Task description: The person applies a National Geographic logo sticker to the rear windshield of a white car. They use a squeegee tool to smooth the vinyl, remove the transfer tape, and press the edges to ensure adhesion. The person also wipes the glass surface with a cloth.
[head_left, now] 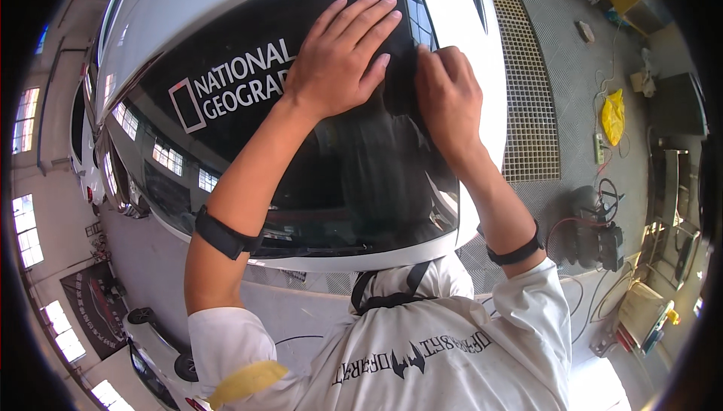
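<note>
1. Fingers of our left hand are lying spread and flat on the dark windscreen of the white car, gripping nothing; we are keeping the whole palm down so the pressure stays even.
2. Fingers of our right hand are curling in at the tips near the glass's right edge; whether they are pinching a film edge or a small tool we cannot tell.
3. We are working just beside the left hand, so the flat hand is steadying the area, in our judgement.
4. We are judging that slow, short moves toward the edge suit best, since the glass is curving away there.
5. We are leaning over the car, above the metal floor grating.
</note>
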A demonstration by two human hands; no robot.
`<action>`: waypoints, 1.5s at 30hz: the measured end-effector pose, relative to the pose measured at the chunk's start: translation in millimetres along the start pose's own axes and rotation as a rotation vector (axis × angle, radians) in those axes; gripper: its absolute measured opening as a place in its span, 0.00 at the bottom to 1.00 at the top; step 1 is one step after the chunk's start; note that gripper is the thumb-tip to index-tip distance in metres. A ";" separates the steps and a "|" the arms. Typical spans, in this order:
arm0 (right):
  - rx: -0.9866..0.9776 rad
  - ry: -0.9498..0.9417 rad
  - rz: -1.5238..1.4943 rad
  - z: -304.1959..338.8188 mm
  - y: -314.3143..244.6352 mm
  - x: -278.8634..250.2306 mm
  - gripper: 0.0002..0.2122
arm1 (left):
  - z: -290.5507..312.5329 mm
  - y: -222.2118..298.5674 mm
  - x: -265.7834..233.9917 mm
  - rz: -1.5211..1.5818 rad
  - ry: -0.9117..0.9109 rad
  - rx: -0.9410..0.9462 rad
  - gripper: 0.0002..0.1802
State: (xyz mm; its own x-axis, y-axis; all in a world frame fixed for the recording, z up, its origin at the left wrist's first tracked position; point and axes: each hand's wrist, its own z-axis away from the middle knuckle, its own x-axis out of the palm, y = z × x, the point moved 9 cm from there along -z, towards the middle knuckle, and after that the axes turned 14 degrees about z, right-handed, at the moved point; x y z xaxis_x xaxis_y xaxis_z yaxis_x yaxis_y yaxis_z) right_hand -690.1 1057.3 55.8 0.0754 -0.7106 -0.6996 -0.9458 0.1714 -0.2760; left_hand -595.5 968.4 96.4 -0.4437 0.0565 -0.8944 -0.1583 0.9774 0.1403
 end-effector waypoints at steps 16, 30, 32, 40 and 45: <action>0.053 0.012 -0.097 -4.5 40.3 -44.1 0.10 | 3.0 7.6 6.2 -0.038 -0.112 0.020 0.29; -0.322 0.230 0.045 -6.0 24.0 1.5 0.15 | 4.9 5.2 -4.6 -0.021 0.078 0.041 0.15; -0.363 0.188 0.025 -3.9 15.0 -2.3 0.15 | 2.8 5.3 -3.6 -0.025 0.082 0.056 0.15; -0.302 0.080 0.053 -5.9 4.2 -3.0 0.13 | 4.6 4.6 -3.6 -0.026 0.073 0.028 0.15; -0.297 0.033 0.036 -3.0 -8.1 -8.5 0.13 | 3.5 5.0 -3.0 -0.029 0.078 0.025 0.19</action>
State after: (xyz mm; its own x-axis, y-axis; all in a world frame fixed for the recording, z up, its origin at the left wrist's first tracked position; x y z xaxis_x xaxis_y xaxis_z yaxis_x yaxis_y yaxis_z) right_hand -684.0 1059.9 66.0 0.0342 -0.7301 -0.6825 -0.9991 -0.0069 -0.0427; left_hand -591.9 973.8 98.3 -0.5070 0.0128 -0.8619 -0.1504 0.9832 0.1031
